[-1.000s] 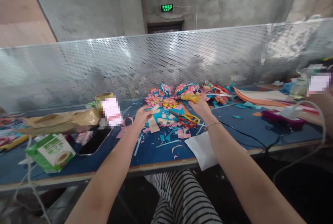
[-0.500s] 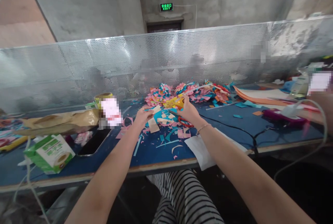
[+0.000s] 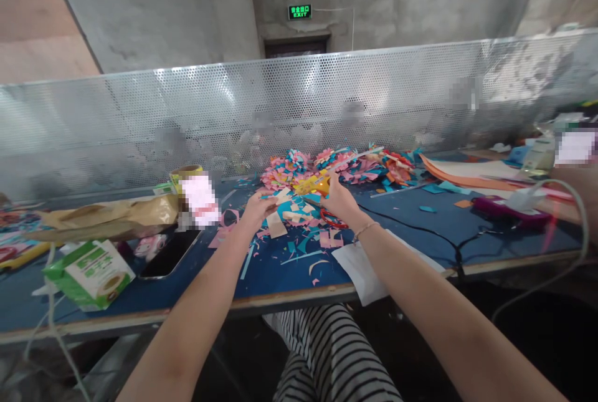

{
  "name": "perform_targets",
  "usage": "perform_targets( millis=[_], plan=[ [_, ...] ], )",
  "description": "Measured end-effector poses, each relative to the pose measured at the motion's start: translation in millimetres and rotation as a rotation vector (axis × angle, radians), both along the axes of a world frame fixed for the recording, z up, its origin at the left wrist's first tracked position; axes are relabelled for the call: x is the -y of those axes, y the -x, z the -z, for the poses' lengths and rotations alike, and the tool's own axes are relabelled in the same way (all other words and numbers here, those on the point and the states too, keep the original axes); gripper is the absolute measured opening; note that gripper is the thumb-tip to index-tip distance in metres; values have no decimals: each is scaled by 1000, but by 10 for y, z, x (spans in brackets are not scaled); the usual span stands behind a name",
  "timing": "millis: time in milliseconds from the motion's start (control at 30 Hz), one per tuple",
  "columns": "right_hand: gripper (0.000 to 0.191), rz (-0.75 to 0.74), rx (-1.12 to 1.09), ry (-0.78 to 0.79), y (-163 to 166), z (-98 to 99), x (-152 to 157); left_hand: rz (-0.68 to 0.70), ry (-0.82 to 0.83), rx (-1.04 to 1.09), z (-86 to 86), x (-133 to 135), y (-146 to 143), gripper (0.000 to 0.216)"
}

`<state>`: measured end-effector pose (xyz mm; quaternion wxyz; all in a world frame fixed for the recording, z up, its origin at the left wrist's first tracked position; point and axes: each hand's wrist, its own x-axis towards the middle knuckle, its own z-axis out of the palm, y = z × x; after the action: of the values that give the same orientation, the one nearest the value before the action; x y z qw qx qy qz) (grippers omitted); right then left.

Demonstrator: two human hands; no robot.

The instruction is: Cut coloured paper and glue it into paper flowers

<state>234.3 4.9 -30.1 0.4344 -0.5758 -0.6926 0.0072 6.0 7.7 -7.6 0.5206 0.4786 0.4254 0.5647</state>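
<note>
A: Grips, quick?

B: Right hand (image 3: 340,202) wrapped round the yellow glue gun (image 3: 312,184); can't tell if a trigger is squeezed. Left hand (image 3: 258,207) in a narrow pinch, seemingly on a small paper piece (image 3: 270,196), mostly hidden

A: Where's the gun?

B: Held over the middle of the table (image 3: 289,280), in front of the paper flowers (image 3: 287,171) by the far edge. Nozzle end aims left, near the left fingertips; can't make out contact. Clear stick (image 3: 364,156) pokes out behind, up to the right

A: What could go wrong?

B: Burn, mainly, if the tip is hot and slips toward that pinch. Black cord (image 3: 420,230) runs from about the right hand to the front edge on the right, so a snag could jerk the gun

A: Clutter?

B: Loose paper scraps (image 3: 324,239) between flowers and front edge; drips could glue them down. Red scissor handles (image 3: 333,221), partly hidden by the right hand, are easy to knock. White sheet (image 3: 357,268) droops over the front edge beneath the right forearm; an elbow drag could pull it off
</note>
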Motion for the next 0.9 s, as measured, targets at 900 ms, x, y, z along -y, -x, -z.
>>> perform_targets(
  millis=[900],
  plan=[
    [67,-8,-87,-96,-23,-32,26,-49,-65,-37,42,-66,5,34]
  ],
)
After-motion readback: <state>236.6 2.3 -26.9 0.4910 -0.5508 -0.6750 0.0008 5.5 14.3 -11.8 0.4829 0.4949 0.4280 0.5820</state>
